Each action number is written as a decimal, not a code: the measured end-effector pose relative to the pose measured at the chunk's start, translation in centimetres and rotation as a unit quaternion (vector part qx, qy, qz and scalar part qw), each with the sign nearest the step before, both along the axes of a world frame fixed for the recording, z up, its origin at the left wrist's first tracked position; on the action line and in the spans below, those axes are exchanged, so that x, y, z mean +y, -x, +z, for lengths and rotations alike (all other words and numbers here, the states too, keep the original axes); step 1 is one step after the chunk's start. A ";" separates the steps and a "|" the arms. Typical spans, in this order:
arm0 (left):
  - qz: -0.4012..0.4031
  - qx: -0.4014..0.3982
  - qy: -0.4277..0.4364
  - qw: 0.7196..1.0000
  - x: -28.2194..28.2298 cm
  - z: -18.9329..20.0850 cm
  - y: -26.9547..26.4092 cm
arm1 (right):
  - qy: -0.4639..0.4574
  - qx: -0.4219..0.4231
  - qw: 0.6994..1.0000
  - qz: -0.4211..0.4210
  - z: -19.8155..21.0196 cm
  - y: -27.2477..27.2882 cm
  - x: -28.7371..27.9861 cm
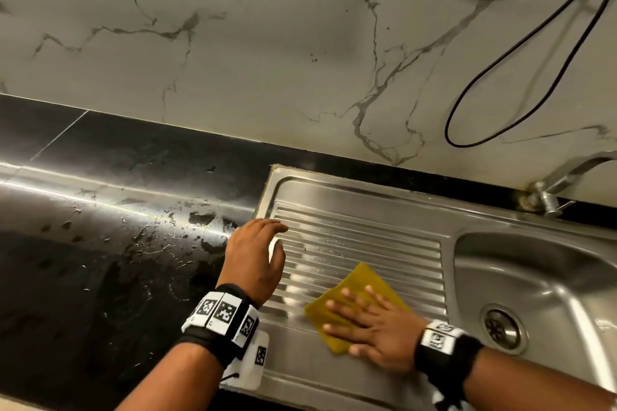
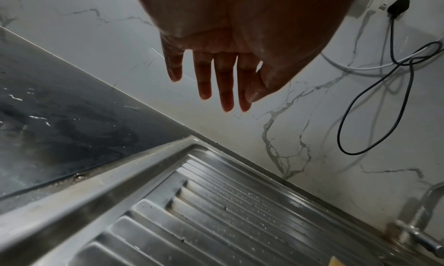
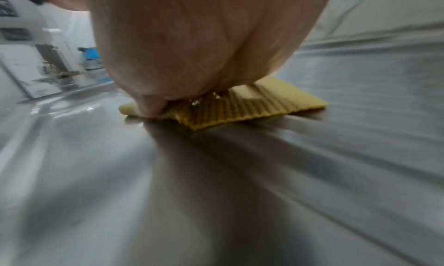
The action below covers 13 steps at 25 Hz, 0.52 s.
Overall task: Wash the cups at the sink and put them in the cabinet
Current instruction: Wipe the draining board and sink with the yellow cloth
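No cup shows in any view. A yellow ribbed cloth [image 1: 360,290] lies flat on the steel drainboard [image 1: 360,237] of the sink. My right hand [image 1: 364,320] presses down on it with straight, spread fingers; the right wrist view shows the palm on the cloth [image 3: 276,101]. My left hand [image 1: 263,250] hovers over the drainboard's left edge, holding nothing. In the left wrist view its fingers [image 2: 225,84] hang straight and relaxed above the drainboard [image 2: 216,203].
The sink basin [image 1: 541,277] with its drain [image 1: 502,327] lies to the right, the tap [image 1: 551,190] behind it. A wet black countertop [image 1: 110,227] stretches left. A black cable [image 1: 521,77] loops down the marble wall [image 1: 267,43].
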State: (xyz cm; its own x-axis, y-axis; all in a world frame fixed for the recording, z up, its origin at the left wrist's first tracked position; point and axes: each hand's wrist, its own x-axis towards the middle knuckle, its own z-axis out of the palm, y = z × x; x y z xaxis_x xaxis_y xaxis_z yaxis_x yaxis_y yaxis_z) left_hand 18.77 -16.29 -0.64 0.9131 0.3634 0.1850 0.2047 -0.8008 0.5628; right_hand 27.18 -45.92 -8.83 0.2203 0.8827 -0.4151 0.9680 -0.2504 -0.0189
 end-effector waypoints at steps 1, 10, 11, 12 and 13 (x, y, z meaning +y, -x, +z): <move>0.003 0.003 0.003 1.000 0.2 0.1 0.1 | 0.004 -0.009 0.999 -0.051 0.5 -2.0 -1.5; 0.036 0.012 0.006 0.999 1.3 -0.5 3.5 | 0.023 0.059 0.968 -0.242 1.5 -9.7 14.0; 0.039 0.014 0.007 0.999 1.3 -0.6 3.8 | 0.021 0.048 0.983 -0.176 1.4 -7.8 15.9; 0.040 0.013 0.011 0.999 1.2 -0.6 3.9 | 0.019 0.040 0.993 -0.111 1.1 -5.6 17.2; 0.040 0.011 0.015 0.999 1.2 -0.7 4.0 | 0.017 0.043 0.997 -0.066 0.9 -3.6 18.0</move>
